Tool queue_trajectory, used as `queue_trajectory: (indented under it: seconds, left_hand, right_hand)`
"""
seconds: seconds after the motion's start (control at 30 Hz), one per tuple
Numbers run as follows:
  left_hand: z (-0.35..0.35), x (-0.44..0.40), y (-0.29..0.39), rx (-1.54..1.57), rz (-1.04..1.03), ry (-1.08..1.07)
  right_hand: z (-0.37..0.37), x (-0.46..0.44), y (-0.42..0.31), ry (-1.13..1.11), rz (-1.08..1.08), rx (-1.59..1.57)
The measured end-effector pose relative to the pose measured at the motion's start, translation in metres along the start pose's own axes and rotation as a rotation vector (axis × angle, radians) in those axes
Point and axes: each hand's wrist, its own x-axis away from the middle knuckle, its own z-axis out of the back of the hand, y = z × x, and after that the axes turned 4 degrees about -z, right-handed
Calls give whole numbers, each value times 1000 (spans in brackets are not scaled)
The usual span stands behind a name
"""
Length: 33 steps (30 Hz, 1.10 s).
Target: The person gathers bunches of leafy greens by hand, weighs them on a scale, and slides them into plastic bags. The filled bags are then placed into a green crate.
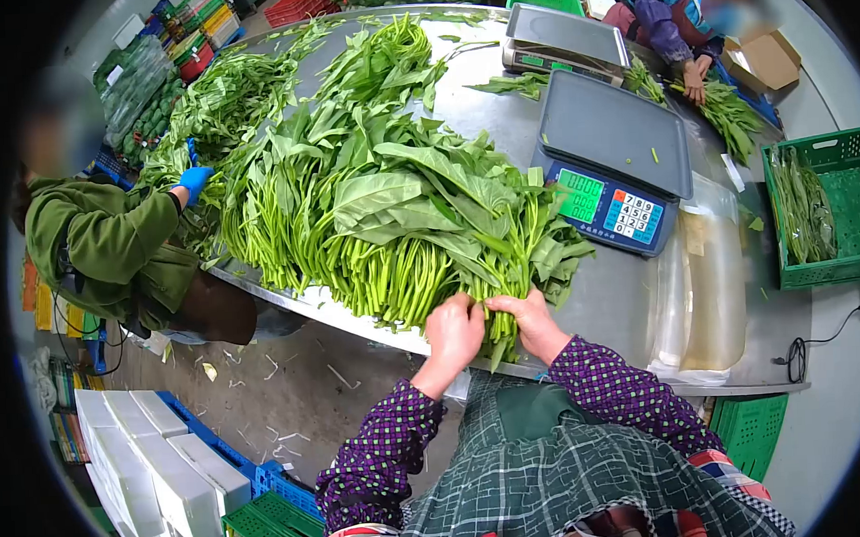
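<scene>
A bunch of leafy green stems (507, 275) stands at the table's front edge, gripped from both sides near its lower ends. My left hand (455, 329) is closed on the bunch's left side, thumb and fingers pressed to the stems. On the right side my right hand (531, 324) is closed round the same stems, its thumb across the front. A large heap of the same greens (350, 205) lies directly left of and behind the bunch. To the right is a digital scale (617, 155) with a lit green display and nothing but small leaf bits on its plate.
Clear plastic bags (704, 285) lie right of the scale. A second scale (566, 37) is behind. A green crate (825, 203) holds bagged greens at right. One co-worker (112, 244) in a blue glove is at left, another (669, 18) at back right. White boxes (155, 463) stand lower left.
</scene>
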Motion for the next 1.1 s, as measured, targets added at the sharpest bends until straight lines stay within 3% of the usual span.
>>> queue_trajectory:
  seconds: [0.17, 0.2, 0.33, 0.43, 0.5, 0.57, 0.63, 0.83, 0.97, 1.03, 1.1]
  left_hand:
    - [-8, 24, 37, 303, 26, 114]
    - [-13, 30, 37, 235, 34, 17]
    - [-14, 39, 41, 214, 50, 77]
    - [15, 36, 39, 129, -84, -136]
    - [30, 27, 29, 194, -50, -177]
    - [24, 17, 25, 175, 12, -29]
    - [7, 16, 16, 188, 31, -133]
    - [-20, 29, 27, 171, 120, -66]
    - [-28, 35, 17, 365, 107, 146]
    - [-29, 34, 12, 454, 231, 101]
    - [-28, 29, 11, 830, 581, -145]
  right_hand:
    - [2, 24, -31, -18, -40, -33]
    - [4, 24, -29, -36, -43, -18]
    - [9, 9, -5, -15, 57, 62]
    - [15, 6, -8, -44, -26, 39]
    - [12, 5, -11, 6, 0, 52]
    - [9, 9, -11, 23, 25, 49]
    - [10, 10, -11, -8, 26, 30]
    - [12, 11, -19, -89, -43, 42]
    - [11, 9, -15, -37, -42, 49]
    - [8, 11, -14, -32, -51, 50]
    - [2, 14, -9, 92, 47, 58]
